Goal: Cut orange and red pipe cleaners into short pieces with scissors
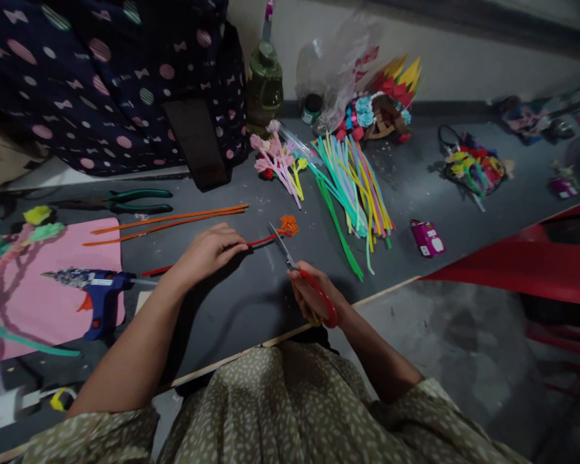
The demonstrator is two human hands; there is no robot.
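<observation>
My left hand (210, 252) is closed on a red pipe cleaner (261, 241), whose free end points right toward the scissors. In my right hand (316, 293) is a pair of scissors (321, 298) with red handles, its blades at the pipe cleaner's far end. Just beyond the blades lies a small pile of cut orange pieces (289, 225). Long orange pipe cleaners (174, 219) lie on the table past my left hand. Another red length (157, 270) shows partly behind my left wrist.
Green-handled pliers (140, 201) and a blue glue gun (104, 299) on a pink sheet (77, 245) are at left. A bundle of coloured pipe cleaners (352, 187) and pipe-cleaner flowers (280, 158) lie beyond the scissors. A dotted bag (125, 84) with a phone (197, 145) stands behind.
</observation>
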